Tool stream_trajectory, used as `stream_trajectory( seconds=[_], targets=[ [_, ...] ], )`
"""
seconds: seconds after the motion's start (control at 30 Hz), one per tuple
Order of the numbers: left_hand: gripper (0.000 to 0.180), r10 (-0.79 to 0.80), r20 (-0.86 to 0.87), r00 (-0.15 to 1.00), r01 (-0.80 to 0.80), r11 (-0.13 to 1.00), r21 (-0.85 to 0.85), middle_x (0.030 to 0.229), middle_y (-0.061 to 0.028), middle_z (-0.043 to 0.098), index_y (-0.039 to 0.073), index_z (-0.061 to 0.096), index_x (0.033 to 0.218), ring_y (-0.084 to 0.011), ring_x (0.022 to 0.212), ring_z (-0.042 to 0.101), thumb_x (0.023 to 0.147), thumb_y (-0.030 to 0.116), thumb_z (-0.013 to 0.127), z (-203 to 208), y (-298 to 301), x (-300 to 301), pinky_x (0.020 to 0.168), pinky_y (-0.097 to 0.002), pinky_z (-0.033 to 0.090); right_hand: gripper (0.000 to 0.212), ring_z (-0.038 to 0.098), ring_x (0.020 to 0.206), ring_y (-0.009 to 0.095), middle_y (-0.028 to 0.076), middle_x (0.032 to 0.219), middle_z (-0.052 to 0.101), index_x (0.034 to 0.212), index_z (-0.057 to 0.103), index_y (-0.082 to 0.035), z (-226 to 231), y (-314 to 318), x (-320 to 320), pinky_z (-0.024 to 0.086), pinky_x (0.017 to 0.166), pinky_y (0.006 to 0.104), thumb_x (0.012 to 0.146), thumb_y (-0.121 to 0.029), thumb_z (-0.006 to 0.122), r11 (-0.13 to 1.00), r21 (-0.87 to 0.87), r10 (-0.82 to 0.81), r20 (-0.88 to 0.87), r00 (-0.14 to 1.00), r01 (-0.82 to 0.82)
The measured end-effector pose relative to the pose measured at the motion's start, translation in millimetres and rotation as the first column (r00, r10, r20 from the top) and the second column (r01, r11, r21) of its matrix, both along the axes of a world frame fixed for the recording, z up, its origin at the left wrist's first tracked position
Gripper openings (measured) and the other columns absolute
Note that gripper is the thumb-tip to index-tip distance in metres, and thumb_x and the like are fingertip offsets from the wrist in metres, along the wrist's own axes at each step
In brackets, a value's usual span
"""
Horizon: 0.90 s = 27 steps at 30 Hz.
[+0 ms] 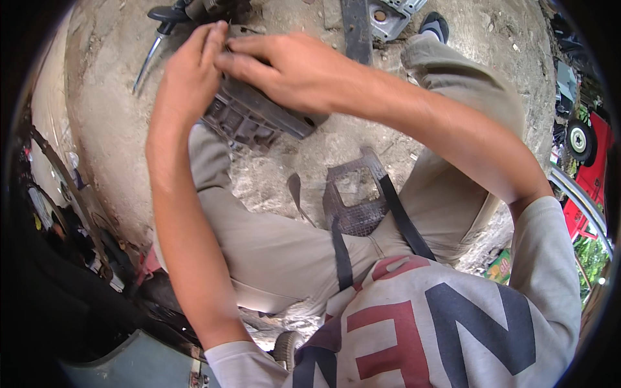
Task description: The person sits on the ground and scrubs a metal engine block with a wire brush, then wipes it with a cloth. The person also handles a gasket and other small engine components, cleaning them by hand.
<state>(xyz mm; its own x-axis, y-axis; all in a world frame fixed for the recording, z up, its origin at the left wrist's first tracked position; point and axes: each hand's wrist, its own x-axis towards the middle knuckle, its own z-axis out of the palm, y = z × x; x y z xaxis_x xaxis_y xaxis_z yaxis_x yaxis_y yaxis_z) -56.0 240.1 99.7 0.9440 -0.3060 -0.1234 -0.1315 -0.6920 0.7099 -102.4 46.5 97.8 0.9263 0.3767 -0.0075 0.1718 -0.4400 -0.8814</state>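
Note:
A dark grey cast-metal part (pixel 259 113), boxy and ribbed like an engine casting, lies on the ground in front of my knees. Over its far left end my two hands come together. My left hand (pixel 191 71) rests along that end, fingers pressed together and pointing away from me. From the right, my right hand (pixel 291 71) reaches across the top of the casting, its thumb and fingers pinched beside the left fingertips. Whatever lies between the fingers is too small and hidden to make out.
A screwdriver-like tool (pixel 150 58) with a black handle lies at far left. Beyond the casting are a flat dark metal bar (pixel 356 32) and a light metal housing (pixel 388 19). A seat frame (pixel 354 216) with mesh and black straps shows between my legs. A red vehicle (pixel 592 171) stands at right.

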Motion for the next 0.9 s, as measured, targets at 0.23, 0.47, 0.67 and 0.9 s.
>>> stream_trajectory(
  seconds=[0.23, 0.47, 0.67, 0.9],
  targets=[
    [0.044, 0.047, -0.061, 0.997, -0.044, 0.998, 0.047, 0.123, -0.0266, 0.067, 0.000, 0.062, 0.131, -0.0423, 0.117, 0.064, 0.109, 0.036, 0.049, 8.5, -12.8, -5.5, 0.098, -0.0427, 0.050, 0.056, 0.064, 0.120, 0.043, 0.023, 0.133, 0.066, 0.141, 0.058, -0.003, -5.6, -3.9, 9.6, 0.050, 0.104, 0.0476, 0.107, -0.046, 0.048, 0.991, -0.114, 0.041, -0.180, 0.983, -0.062],
    [0.043, 0.058, -0.060, 0.997, -0.060, 0.998, -0.031, 0.132, -0.0240, 0.064, 0.000, 0.061, 0.134, -0.0404, 0.125, 0.060, 0.110, 0.033, 0.049, -2.7, -4.9, -7.5, 0.105, -0.0429, 0.047, 0.059, 0.061, 0.117, 0.046, 0.030, 0.122, 0.066, 0.125, 0.064, 0.005, -12.4, -2.9, 15.9, 0.048, 0.100, 0.0500, 0.106, -0.049, 0.047, 0.990, 0.138, 0.050, -0.221, 0.974, -0.020],
    [0.042, 0.045, -0.062, 0.997, -0.045, 0.999, -0.002, 0.131, -0.0221, 0.064, 0.002, 0.062, 0.132, -0.0412, 0.123, 0.061, 0.109, 0.034, 0.049, 8.9, -12.9, -3.6, 0.103, -0.0432, 0.048, 0.063, 0.053, 0.130, 0.045, 0.031, 0.139, 0.056, 0.140, 0.055, 0.006, 9.5, -5.5, -1.6, 0.043, 0.110, 0.0491, 0.106, -0.047, 0.048, 0.994, 0.098, 0.056, -0.087, 0.995, -0.047],
    [0.037, 0.048, -0.050, 0.998, -0.048, 0.999, -0.001, 0.128, -0.0217, 0.065, 0.004, 0.063, 0.129, -0.0429, 0.118, 0.062, 0.108, 0.032, 0.049, 14.7, -12.5, -6.8, 0.099, -0.0454, 0.049, 0.066, 0.050, 0.133, 0.043, 0.029, 0.145, 0.051, 0.147, 0.049, 0.005, 11.2, 3.0, -10.3, 0.040, 0.114, 0.0478, 0.106, -0.047, 0.049, 0.998, 0.053, 0.044, -0.086, 0.995, -0.039]
  ],
)
